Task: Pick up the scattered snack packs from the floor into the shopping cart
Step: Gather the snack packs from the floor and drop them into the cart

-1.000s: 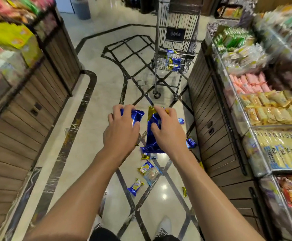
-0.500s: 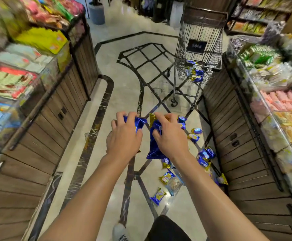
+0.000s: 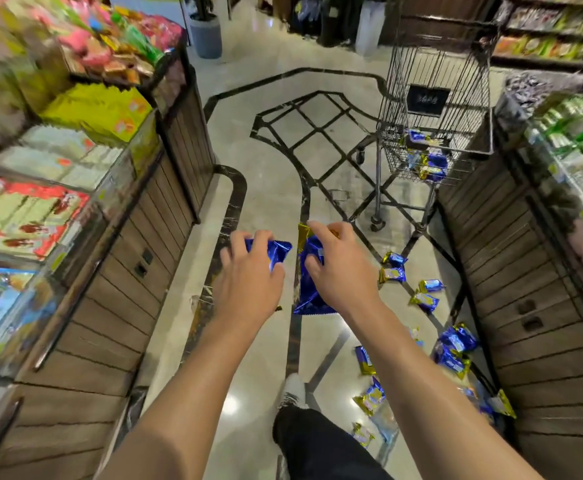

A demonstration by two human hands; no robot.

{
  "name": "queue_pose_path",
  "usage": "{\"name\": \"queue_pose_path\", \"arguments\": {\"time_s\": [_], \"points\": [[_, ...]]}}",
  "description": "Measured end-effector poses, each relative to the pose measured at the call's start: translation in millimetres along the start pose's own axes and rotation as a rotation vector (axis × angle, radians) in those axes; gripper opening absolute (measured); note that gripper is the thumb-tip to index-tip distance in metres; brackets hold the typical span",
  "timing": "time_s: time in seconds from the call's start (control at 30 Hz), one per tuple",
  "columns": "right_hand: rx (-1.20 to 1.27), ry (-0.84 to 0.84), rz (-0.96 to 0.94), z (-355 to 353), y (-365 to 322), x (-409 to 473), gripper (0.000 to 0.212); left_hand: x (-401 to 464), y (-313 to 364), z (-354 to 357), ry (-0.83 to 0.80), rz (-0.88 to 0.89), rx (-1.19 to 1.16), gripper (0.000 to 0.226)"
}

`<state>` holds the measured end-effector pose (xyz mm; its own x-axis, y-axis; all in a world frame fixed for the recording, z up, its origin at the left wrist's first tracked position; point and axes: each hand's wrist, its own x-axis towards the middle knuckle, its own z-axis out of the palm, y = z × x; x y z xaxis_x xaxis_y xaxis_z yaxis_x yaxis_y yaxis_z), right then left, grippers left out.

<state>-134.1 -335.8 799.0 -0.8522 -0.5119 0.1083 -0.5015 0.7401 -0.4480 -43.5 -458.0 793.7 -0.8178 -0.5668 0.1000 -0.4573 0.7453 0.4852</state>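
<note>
My left hand (image 3: 248, 275) grips a blue foil snack pack (image 3: 276, 252) at chest height in the aisle. My right hand (image 3: 340, 271) holds a bunch of blue and gold snack packs (image 3: 309, 289) that hang below its fingers. The wire shopping cart (image 3: 435, 109) stands ahead to the right, with several blue and gold packs (image 3: 427, 162) in its basket. More packs lie scattered on the floor to the right: a group near the cart's wheels (image 3: 395, 268), another by the right counter (image 3: 454, 348), and some near my feet (image 3: 371, 398).
Wooden display counters with snack bins line both sides: left counter (image 3: 117, 289), right counter (image 3: 525, 289). The aisle floor (image 3: 269, 174) is glossy marble with dark inlay lines. A grey planter (image 3: 206, 34) stands far back. My shoe (image 3: 293, 389) and dark trouser leg are below.
The view has moved forward along the aisle and the cart is nearer. Both hands keep their packs, now slightly farther apart. More scattered packs show on the right floor.
</note>
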Motion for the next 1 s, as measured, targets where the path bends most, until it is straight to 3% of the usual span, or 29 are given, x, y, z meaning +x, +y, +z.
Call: {"name": "queue_pose_path", "arguments": {"time_s": [0.5, 0.73, 1.0], "points": [[0.080, -0.040, -0.010, 67.3, -39.4, 276.2, 0.050, 278.1, -47.0, -0.2, 0.043, -0.086, 0.034, 0.046], [0.011, -0.060, 0.077, 98.3, -55.2, 406.0, 0.054, 424.7, -86.5, 16.7, -0.030, 0.013, 0.017, 0.048], [-0.025, -0.003, 0.230, 102.4, -48.3, 530.0, 0.053, 577.5, -78.5, 35.7, -0.110, 0.176, -0.028, 0.050]]}}
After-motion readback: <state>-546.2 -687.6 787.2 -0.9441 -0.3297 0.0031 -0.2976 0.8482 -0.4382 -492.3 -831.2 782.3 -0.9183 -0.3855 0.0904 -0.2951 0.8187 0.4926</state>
